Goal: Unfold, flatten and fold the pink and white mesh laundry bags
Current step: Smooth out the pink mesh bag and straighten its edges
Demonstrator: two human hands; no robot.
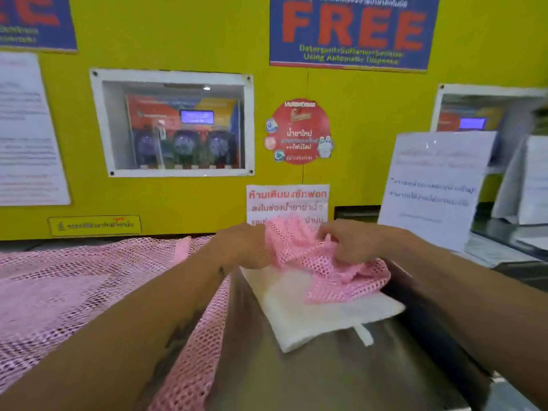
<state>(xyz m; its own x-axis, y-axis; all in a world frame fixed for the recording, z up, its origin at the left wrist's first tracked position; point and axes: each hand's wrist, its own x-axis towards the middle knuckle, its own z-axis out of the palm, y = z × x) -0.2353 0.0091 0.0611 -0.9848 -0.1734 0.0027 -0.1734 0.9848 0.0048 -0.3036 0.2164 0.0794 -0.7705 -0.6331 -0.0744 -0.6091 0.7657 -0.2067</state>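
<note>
A crumpled pink mesh laundry bag point(323, 262) is bunched up between both hands at the far side of the steel counter. My left hand point(241, 247) grips its left edge and my right hand point(351, 241) pinches its top from the right. Under it lies a white mesh bag point(314, 318), folded flat, with a small white tab sticking out at its near edge. A large pink mesh bag point(74, 292) is spread flat over the left part of the counter, partly under my left forearm.
The steel counter point(311, 381) runs along a yellow wall point(189, 203) of laundry machines with dispenser windows and posters. A standing laminated notice point(430, 188) and more paper signs are at the right, behind a counter step.
</note>
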